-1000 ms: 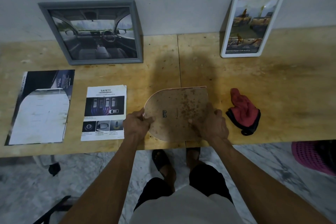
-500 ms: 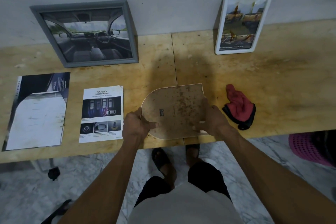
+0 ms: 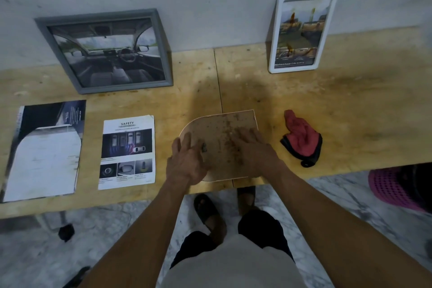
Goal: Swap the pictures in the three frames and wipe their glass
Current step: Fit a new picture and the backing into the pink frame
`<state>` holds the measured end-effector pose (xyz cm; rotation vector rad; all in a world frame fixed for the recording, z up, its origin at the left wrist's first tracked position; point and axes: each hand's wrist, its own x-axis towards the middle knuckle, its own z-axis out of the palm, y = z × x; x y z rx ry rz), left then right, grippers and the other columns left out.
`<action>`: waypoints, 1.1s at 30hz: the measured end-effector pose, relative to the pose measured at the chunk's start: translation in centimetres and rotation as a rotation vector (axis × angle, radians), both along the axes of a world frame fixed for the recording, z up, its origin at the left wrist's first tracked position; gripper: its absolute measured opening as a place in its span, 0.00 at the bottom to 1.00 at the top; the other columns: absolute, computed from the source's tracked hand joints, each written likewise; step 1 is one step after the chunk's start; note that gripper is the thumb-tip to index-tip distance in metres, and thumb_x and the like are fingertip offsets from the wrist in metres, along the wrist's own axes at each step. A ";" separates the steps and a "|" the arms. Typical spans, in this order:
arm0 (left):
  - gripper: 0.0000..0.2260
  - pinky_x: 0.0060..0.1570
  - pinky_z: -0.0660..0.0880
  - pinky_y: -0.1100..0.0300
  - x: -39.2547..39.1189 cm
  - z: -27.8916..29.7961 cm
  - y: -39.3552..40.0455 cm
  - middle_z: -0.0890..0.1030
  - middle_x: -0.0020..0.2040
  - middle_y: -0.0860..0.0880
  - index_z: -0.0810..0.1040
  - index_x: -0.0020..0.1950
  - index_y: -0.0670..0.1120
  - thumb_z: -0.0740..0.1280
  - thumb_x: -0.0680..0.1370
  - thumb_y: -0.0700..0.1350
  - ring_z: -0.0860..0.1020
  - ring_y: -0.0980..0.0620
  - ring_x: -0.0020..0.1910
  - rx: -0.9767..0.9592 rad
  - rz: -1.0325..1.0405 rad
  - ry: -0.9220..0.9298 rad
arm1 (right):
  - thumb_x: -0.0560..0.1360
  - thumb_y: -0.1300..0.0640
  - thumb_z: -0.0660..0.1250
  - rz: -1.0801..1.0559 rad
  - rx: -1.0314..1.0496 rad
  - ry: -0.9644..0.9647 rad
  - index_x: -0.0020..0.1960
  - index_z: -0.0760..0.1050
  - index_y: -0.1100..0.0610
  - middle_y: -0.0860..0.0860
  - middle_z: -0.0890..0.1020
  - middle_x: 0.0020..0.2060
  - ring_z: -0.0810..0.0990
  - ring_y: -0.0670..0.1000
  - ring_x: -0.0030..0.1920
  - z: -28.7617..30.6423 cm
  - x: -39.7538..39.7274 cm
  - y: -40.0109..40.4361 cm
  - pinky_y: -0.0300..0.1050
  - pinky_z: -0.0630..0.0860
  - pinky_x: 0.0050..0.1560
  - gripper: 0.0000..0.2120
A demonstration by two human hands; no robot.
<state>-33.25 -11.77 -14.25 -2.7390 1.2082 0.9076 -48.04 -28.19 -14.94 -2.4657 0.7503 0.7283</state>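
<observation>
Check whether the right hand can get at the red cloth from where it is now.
Probably yes. The right hand rests on the frame back, and the red cloth lies just beside it on bare table, nothing between.

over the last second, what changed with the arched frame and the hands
Both hands let go of its edges: the left hand and right hand now lie with fingers spread flat on the arched frame, back up on the table. Cloth, papers and standing frames stayed.
</observation>
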 end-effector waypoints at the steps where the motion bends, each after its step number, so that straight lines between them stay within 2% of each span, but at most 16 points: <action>1: 0.33 0.60 0.72 0.39 0.0 0.0 0.0 0.51 0.78 0.52 0.61 0.76 0.58 0.69 0.73 0.59 0.49 0.40 0.75 0.018 0.002 0.006 | 0.76 0.49 0.65 -0.011 0.003 0.015 0.79 0.44 0.43 0.45 0.42 0.79 0.40 0.58 0.79 0.2 0.1 0.3 0.66 0.64 0.69 0.40; 4: 0.35 0.63 0.69 0.37 -0.1 0.1 0.0 0.48 0.80 0.52 0.57 0.77 0.59 0.69 0.74 0.61 0.46 0.40 0.77 0.050 -0.024 -0.012 | 0.75 0.45 0.65 -0.035 -0.005 -0.009 0.80 0.44 0.44 0.45 0.42 0.79 0.39 0.58 0.79 0.0 0.4 0.7 0.64 0.63 0.70 0.41; 8: 0.36 0.64 0.68 0.36 0.0 0.4 0.0 0.47 0.81 0.52 0.56 0.78 0.59 0.70 0.75 0.58 0.46 0.39 0.78 0.086 -0.024 0.029 | 0.76 0.50 0.64 -0.008 -0.002 0.001 0.79 0.42 0.44 0.48 0.43 0.80 0.38 0.58 0.78 -0.2 0.7 0.4 0.62 0.60 0.74 0.40; 11: 0.37 0.63 0.71 0.36 0.3 0.6 0.2 0.50 0.81 0.50 0.58 0.78 0.57 0.73 0.73 0.56 0.49 0.39 0.78 0.031 -0.014 0.017 | 0.74 0.49 0.70 -0.024 0.051 0.012 0.79 0.39 0.45 0.47 0.39 0.79 0.36 0.59 0.78 0.7 0.3 0.5 0.64 0.63 0.72 0.47; 14: 0.44 0.59 0.75 0.39 -0.4 0.6 1.5 0.58 0.76 0.47 0.57 0.76 0.50 0.78 0.68 0.57 0.60 0.40 0.73 -0.061 0.213 0.027 | 0.66 0.42 0.77 -0.043 0.058 -0.031 0.79 0.41 0.46 0.50 0.42 0.79 0.37 0.60 0.78 0.9 -1.2 1.9 0.64 0.63 0.72 0.56; 16: 0.44 0.58 0.73 0.42 -1.0 0.4 2.4 0.64 0.70 0.44 0.60 0.72 0.46 0.79 0.65 0.58 0.64 0.40 0.68 -0.132 0.396 0.049 | 0.65 0.41 0.78 -0.071 0.010 -0.073 0.79 0.41 0.45 0.50 0.43 0.79 0.38 0.60 0.78 0.2 -2.3 3.0 0.64 0.66 0.70 0.58; 20: 0.35 0.65 0.66 0.48 -0.9 -0.2 3.1 0.66 0.67 0.43 0.72 0.65 0.43 0.77 0.67 0.61 0.64 0.39 0.67 -0.065 0.517 0.095 | 0.64 0.42 0.78 -0.094 -0.025 -0.105 0.79 0.43 0.43 0.48 0.44 0.79 0.38 0.58 0.78 -1.0 -3.0 3.6 0.67 0.68 0.67 0.57; 22: 0.28 0.66 0.68 0.47 -0.6 -0.4 2.7 0.73 0.63 0.43 0.78 0.58 0.45 0.74 0.66 0.62 0.69 0.39 0.66 -0.086 0.619 0.166 | 0.63 0.41 0.79 -0.104 -0.011 -0.105 0.79 0.44 0.42 0.47 0.45 0.79 0.39 0.58 0.78 -1.0 -3.0 3.4 0.68 0.68 0.67 0.57; 24: 0.24 0.60 0.75 0.47 -0.4 -0.4 2.4 0.81 0.55 0.44 0.81 0.54 0.46 0.72 0.64 0.59 0.77 0.41 0.59 -0.177 0.758 0.233 | 0.64 0.41 0.77 -0.092 -0.016 -0.121 0.79 0.44 0.43 0.47 0.45 0.79 0.39 0.58 0.78 -0.9 -3.1 3.3 0.67 0.68 0.66 0.56; 26: 0.22 0.49 0.78 0.54 -0.4 0.4 2.2 0.82 0.55 0.43 0.78 0.62 0.44 0.71 0.70 0.52 0.80 0.43 0.52 -0.266 0.887 0.326 | 0.66 0.40 0.76 -0.071 -0.005 -0.121 0.79 0.42 0.44 0.48 0.44 0.79 0.39 0.59 0.78 -0.8 -3.3 3.2 0.66 0.67 0.68 0.55; 28: 0.20 0.43 0.76 0.58 -0.3 0.9 1.9 0.82 0.56 0.44 0.75 0.67 0.42 0.68 0.76 0.45 0.79 0.45 0.48 -0.327 0.973 0.362 | 0.65 0.38 0.75 -0.055 0.000 -0.126 0.79 0.41 0.44 0.49 0.44 0.79 0.41 0.59 0.78 -0.5 -3.4 3.0 0.64 0.64 0.71 0.56; 31: 0.11 0.30 0.73 0.64 0.1 2.1 1.4 0.82 0.50 0.45 0.78 0.61 0.44 0.68 0.78 0.42 0.78 0.49 0.40 -0.435 1.072 0.335 | 0.66 0.34 0.73 -0.031 -0.045 -0.160 0.80 0.45 0.46 0.50 0.49 0.79 0.47 0.58 0.78 0.1 -3.7 2.8 0.60 0.64 0.71 0.54; 32: 0.09 0.30 0.76 0.64 0.5 2.5 1.3 0.83 0.48 0.46 0.79 0.57 0.44 0.69 0.77 0.42 0.79 0.49 0.38 -0.462 1.085 0.348 | 0.67 0.33 0.71 -0.023 -0.062 -0.186 0.80 0.48 0.47 0.50 0.51 0.79 0.49 0.57 0.78 0.5 -3.9 2.8 0.59 0.64 0.71 0.51; 33: 0.07 0.35 0.81 0.60 1.2 2.8 1.2 0.84 0.47 0.45 0.81 0.53 0.45 0.70 0.76 0.43 0.81 0.48 0.38 -0.472 1.094 0.371 | 0.68 0.33 0.69 -0.019 -0.074 -0.232 0.79 0.54 0.48 0.50 0.56 0.78 0.53 0.57 0.77 0.7 -4.1 2.8 0.58 0.64 0.71 0.47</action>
